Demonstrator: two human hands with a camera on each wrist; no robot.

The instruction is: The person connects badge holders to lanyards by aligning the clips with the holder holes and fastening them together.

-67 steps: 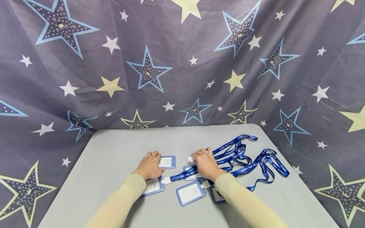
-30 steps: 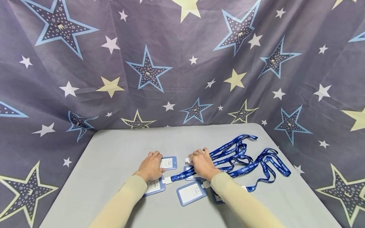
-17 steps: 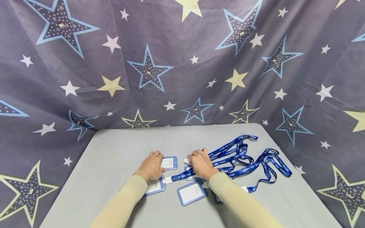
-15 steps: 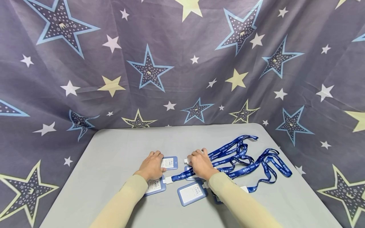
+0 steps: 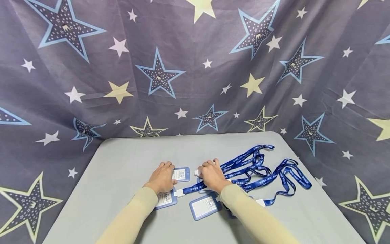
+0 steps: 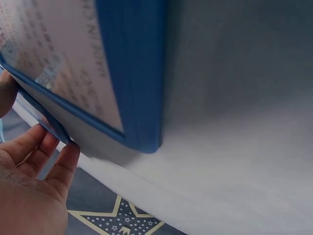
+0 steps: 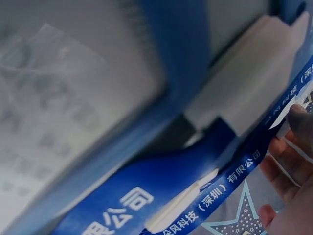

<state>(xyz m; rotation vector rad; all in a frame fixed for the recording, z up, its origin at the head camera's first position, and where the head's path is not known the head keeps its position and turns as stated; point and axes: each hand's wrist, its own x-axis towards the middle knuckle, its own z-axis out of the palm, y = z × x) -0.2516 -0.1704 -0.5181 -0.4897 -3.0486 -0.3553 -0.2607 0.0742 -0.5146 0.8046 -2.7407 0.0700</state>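
My left hand [image 5: 161, 178] holds a blue-framed ID badge holder [image 5: 182, 174] by its left part, its slotted end pointing right. The left wrist view shows the thumb and fingers [image 6: 69, 159] at the edges of that holder. My right hand [image 5: 213, 176] pinches a lanyard's white plastic clip [image 5: 196, 173] between thumb and fingers, a short gap to the right of the holder. From this clip a blue lanyard [image 5: 234, 162] with white lettering trails to the back right. Under the left wrist lies another badge holder [image 5: 166, 199], its white clip [image 5: 179, 192] attached to a lanyard.
A badge holder [image 5: 204, 207] lies in front of the right hand; others are partly hidden under that hand and forearm. More lanyard loops [image 5: 287, 169] spread over the right of the grey table [image 5: 128, 162]. A starry curtain [image 5: 189, 67] hangs behind.
My right hand has moved a little left with the white clip, closer to the held badge holder, drawing its lanyard along. The left hand has stayed about where it was.
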